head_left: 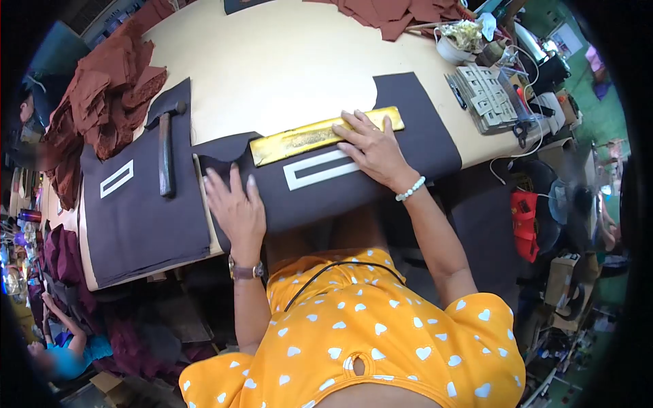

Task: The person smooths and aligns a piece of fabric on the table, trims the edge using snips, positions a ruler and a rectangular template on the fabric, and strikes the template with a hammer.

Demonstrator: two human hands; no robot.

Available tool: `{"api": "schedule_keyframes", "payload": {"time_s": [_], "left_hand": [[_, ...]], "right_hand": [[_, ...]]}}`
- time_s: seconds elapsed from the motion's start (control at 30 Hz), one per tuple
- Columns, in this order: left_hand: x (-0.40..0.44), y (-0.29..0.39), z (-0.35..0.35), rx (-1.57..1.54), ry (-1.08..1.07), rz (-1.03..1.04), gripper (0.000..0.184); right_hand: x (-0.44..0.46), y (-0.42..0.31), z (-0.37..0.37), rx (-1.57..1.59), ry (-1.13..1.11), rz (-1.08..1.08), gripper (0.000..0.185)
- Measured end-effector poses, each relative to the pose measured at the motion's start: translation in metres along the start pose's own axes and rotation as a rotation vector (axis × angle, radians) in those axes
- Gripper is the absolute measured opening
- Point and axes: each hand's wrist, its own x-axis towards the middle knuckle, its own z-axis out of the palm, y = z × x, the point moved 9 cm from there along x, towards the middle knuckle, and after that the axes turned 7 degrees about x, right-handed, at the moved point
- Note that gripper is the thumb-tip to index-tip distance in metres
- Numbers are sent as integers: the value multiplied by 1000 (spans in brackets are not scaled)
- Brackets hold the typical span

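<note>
- Has the right hand (377, 153) laid over the right part of a yellow bar (303, 141), unclenched, with fingers spread across the top rather than wrapped around.
- Has the left hand (238, 211) unclenched as well, spread over the left end of a dark sheet (425, 129), near the bar's left end.
- Shows the bar lying aslant on that sheet, just beyond a white frame (292, 178) partly covered at its right end by the right hand.
- Bears a dark patch along the bar's face, perhaps stamped lettering, perhaps mere wear; cannot be read at this size.
- Wears a pale bead bracelet (411, 190) on the right wrist and a watch (246, 272) on the left, too small for reading the dial.
- Shows, to the left, a hammer (166, 153) lying on layered dark sheets (146, 228), to the right of a second white frame (117, 173).
- Holds, on the pale table (272, 68), a heap of rust-brown pieces (102, 88) at the far left.
- Holds, toward the right edge, a stack of pale cards (486, 98) with small dark markings, too small to read, near a white pot (452, 51).
</note>
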Motion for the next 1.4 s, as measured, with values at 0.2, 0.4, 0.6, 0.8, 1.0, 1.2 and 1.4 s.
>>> {"api": "schedule_keyframes", "payload": {"time_s": [0.2, 0.4, 0.6, 0.8, 1.0, 1.2, 1.4], "left_hand": [[-3, -10, 0, 80, 4, -118, 44], [-3, -10, 4, 58, -56, -124, 43], [-1, -3, 0, -71, 41, -5, 42], [-6, -27, -75, -394, 231, -81, 45], [-10, -161, -130, -156, 374, -401, 50], [39, -310, -98, 222, 191, -398, 70], [107, -387, -121, 495, 165, -476, 79]], "right_hand": [[-35, 118, -60, -342, 279, 370, 25], [-28, 166, -100, -725, 363, 535, 33], [-53, 122, -79, -423, 427, 585, 29], [-35, 137, -77, 117, 529, 555, 24], [63, 30, 19, 1103, 288, 329, 29], [148, -99, 55, 1176, 316, 127, 43], [203, -160, 62, 977, 528, 47, 20]]}}
